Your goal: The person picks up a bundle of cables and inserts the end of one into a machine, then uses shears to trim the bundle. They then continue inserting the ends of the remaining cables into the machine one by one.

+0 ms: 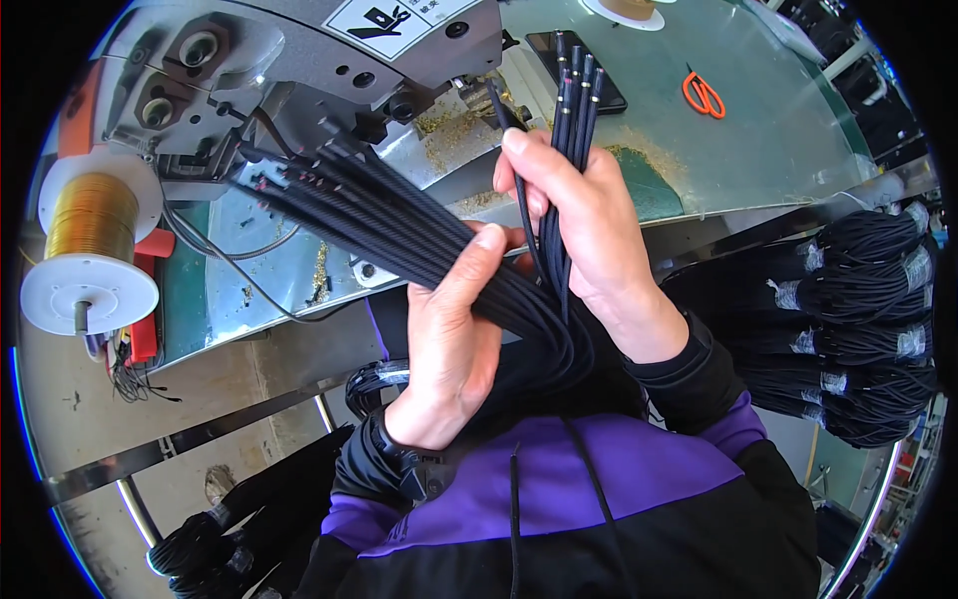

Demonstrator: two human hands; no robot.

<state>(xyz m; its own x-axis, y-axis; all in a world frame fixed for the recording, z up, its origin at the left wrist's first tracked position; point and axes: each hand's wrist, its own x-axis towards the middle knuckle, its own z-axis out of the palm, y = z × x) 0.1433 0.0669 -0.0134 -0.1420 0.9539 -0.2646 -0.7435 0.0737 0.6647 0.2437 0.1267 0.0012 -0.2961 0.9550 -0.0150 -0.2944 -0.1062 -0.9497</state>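
Observation:
My left hand is closed round a thick bundle of black cords, its thumb across the top. Their loose ends fan out to the upper left, near the machine, and look slightly blurred. My right hand grips a smaller group of black cords that stand upright with shiny banded tips. One separate cord leans left from under the right thumb. Below my hands the cords of both groups curve together in a loop.
A grey machine stands at upper left, beside a spool of gold-coloured strip. Gold scraps litter the metal worktop. Orange-handled scissors and a dark phone-like slab lie there. Bundled black cords hang at right.

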